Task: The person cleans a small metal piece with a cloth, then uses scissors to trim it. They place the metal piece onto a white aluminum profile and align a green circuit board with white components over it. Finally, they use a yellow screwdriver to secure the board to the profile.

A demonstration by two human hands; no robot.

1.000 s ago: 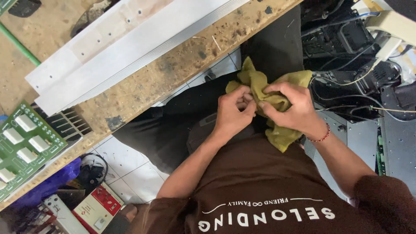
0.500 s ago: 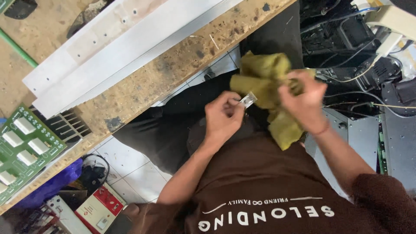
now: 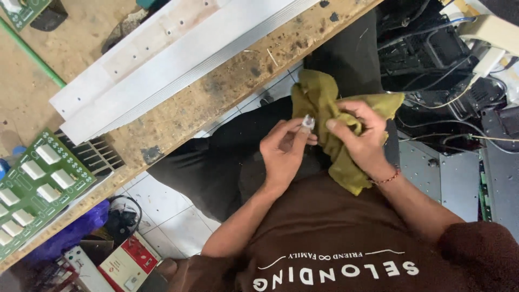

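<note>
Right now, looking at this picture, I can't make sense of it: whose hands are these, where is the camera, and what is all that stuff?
The camera sits on a person's head and looks down, so you see their own lap. Their left hand pinches a small silvery metal part in its grip; the right hand clutches a crumpled olive-yellow cloth. Ahead is a worn wooden workbench bearing long pale aluminium strips. A green circuit board with white blocks lies at its near end. Tangled cables and dark equipment lie to the right.
</note>
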